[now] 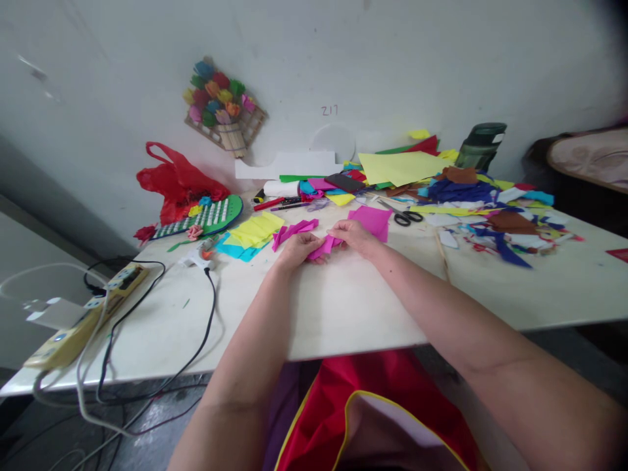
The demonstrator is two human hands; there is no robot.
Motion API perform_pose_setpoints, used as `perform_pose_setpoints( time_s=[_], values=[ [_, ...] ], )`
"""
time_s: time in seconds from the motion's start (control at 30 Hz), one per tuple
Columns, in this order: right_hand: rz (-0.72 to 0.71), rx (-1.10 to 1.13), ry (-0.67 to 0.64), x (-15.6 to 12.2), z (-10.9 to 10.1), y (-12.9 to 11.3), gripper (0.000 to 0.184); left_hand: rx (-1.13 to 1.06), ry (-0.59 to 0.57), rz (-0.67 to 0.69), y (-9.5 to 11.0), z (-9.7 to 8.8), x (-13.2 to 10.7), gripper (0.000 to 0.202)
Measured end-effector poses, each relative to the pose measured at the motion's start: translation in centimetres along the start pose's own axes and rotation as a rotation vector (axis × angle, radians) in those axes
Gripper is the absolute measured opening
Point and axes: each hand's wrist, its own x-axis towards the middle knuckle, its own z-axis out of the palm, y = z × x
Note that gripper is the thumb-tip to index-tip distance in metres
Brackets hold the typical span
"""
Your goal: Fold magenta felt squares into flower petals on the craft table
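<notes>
Between my two hands, just above the white table, is a small piece of magenta crepe paper (324, 248). My left hand (301, 250) pinches its left end, and my right hand (354, 237) pinches the right end. Behind my left hand lies a folded magenta strip (294, 230). A flat magenta sheet (373, 222) rests behind my right hand. Black-handled scissors (403, 216) lie to the right of that sheet. On the left, yellow paper pieces (255, 229) overlap blue paper (240, 250).
Paper scraps (510, 229) are heaped on the right, near a dark green bottle (481, 147). A glue gun (200, 255) with a black cord lies on the left. A power strip (88, 320) with cables occupies the left edge. A red plastic bag (171, 176) sits at the back left.
</notes>
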Motion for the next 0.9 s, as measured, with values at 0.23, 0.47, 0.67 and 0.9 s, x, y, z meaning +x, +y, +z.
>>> perform_pose_setpoints(
  time_s=[0.23, 0.47, 0.67, 0.9],
  values=[
    [0.060, -0.016, -0.076, 0.00, -0.06, 0.19, 0.032, -0.015, -0.019, -0.001, 0.34, 0.23, -0.29, 0.036],
    [0.004, 0.029, -0.003, 0.30, -0.01, 0.49, 0.029, -0.027, 0.071, -0.028, 0.24, -0.03, -0.14, 0.029],
    [0.048, 0.067, 0.075, 0.32, 0.32, 0.24, 0.027, 0.017, 0.173, -0.019, 0.18, -0.22, 0.15, 0.031],
    [-0.002, 0.028, 0.092, 0.38, 0.32, 0.26, 0.033, -0.109, 0.258, 0.009, 0.15, 0.00, 0.20, 0.044]
  ],
)
